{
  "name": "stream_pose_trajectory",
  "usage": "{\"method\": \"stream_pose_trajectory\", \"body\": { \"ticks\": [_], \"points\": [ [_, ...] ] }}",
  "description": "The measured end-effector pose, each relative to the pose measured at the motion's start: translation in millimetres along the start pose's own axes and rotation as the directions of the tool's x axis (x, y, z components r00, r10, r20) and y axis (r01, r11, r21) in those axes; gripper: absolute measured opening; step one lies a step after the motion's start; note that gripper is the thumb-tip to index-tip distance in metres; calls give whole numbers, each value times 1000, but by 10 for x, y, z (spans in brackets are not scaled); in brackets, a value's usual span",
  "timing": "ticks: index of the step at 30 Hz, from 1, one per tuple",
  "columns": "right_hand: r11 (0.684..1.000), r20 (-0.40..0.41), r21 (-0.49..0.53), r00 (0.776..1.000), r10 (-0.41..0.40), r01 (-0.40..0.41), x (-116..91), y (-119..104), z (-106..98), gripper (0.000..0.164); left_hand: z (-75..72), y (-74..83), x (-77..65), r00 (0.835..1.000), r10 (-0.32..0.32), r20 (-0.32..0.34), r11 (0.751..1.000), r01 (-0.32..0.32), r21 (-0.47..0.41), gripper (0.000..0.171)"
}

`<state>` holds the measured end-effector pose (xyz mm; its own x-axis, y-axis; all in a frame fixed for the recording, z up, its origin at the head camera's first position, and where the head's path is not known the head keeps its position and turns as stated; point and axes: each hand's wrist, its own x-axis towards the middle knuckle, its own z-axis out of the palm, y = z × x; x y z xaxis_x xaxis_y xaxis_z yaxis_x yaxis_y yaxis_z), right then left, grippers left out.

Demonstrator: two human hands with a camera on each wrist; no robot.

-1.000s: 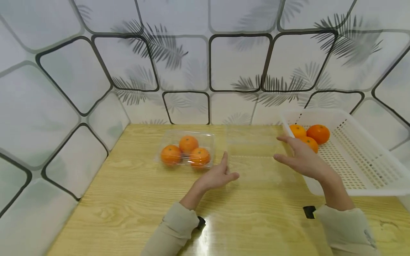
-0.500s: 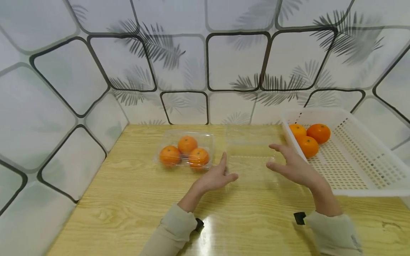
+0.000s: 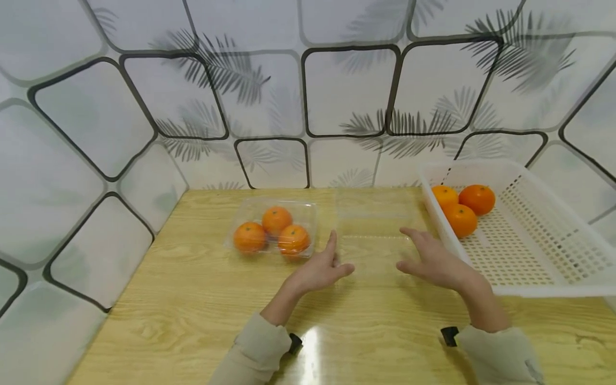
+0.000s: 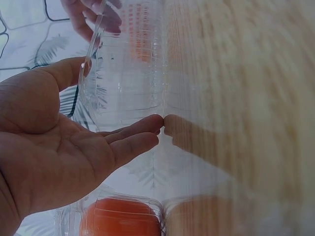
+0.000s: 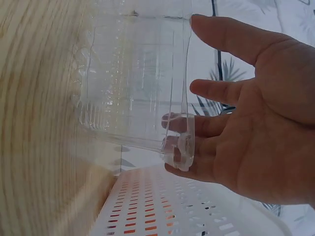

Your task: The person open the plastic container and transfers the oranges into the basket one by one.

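Observation:
An open clear plastic clamshell box (image 3: 372, 254) stands on the table in the head view, its lid folded back toward the wall. At its left side is my left hand (image 3: 320, 270); in the left wrist view the thumb is at the rim and the straight fingers (image 4: 133, 142) reach low along the wall. My right hand (image 3: 435, 262) is at the box's right side. In the right wrist view its straight fingers (image 5: 209, 147) lie behind the clear corner, thumb at the rim. Left of the hands, a closed clear box (image 3: 312, 216) contains three mandarins (image 3: 276, 220).
A white perforated basket (image 3: 553, 286) stands at the right, close to my right hand. Three mandarins (image 3: 462, 220) sit in its left corner. The patterned wall (image 3: 351, 107) rises behind the wooden table (image 3: 192, 299).
My right hand has moved left and down, away from the basket to the right side of the open box. The left hand stays at the left side. The head view has shifted slightly.

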<state>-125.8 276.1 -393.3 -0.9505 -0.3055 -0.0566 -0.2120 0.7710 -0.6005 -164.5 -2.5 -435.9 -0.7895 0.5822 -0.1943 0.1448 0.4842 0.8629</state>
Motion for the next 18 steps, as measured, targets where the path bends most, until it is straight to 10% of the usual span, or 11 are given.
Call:
{"method": "stream_pose_trajectory", "body": {
  "ticks": [18],
  "points": [
    [995, 9, -96, 1000, 9, -8, 47, -44, 82, 80, -12, 33, -49, 1000, 6, -4, 1000, -6, 1, 99]
  ]
}}
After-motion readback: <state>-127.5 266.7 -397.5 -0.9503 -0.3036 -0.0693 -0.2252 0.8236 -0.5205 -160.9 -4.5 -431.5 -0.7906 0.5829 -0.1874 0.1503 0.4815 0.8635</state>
